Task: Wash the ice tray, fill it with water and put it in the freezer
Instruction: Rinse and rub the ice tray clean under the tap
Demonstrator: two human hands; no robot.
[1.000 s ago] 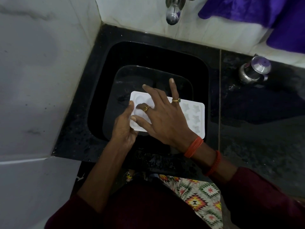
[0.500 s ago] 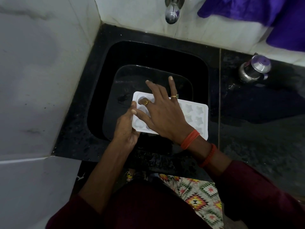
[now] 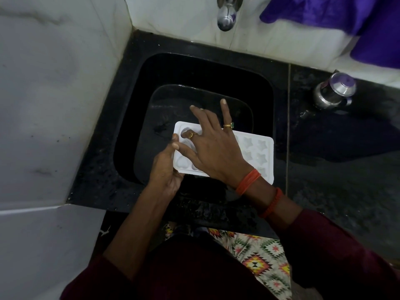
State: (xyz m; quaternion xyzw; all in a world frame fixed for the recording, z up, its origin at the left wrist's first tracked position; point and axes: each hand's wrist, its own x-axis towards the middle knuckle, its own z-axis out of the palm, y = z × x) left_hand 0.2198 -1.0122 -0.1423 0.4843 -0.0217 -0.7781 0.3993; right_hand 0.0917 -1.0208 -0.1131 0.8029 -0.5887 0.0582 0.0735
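A white ice tray (image 3: 257,152) with star, heart and round moulds is held level over the black sink (image 3: 216,68). My left hand (image 3: 165,169) grips its left short edge, thumb on top. My right hand (image 3: 214,148) lies across the tray's left half, one bent finger pushed into a round mould, the other fingers spread and straight. The chrome tap (image 3: 226,15) hangs above the sink's back edge; no water runs from it.
A dark square plate (image 3: 173,98) lies in the sink bottom. A steel cup with a lid (image 3: 334,92) stands on the wet black counter at the right. Purple cloth (image 3: 346,22) hangs at the top right. White marble walls close the left side.
My right hand's fingers have shifted slightly over the moulds, and the tray has drifted a little toward the right. The left hand's grip is unchanged.
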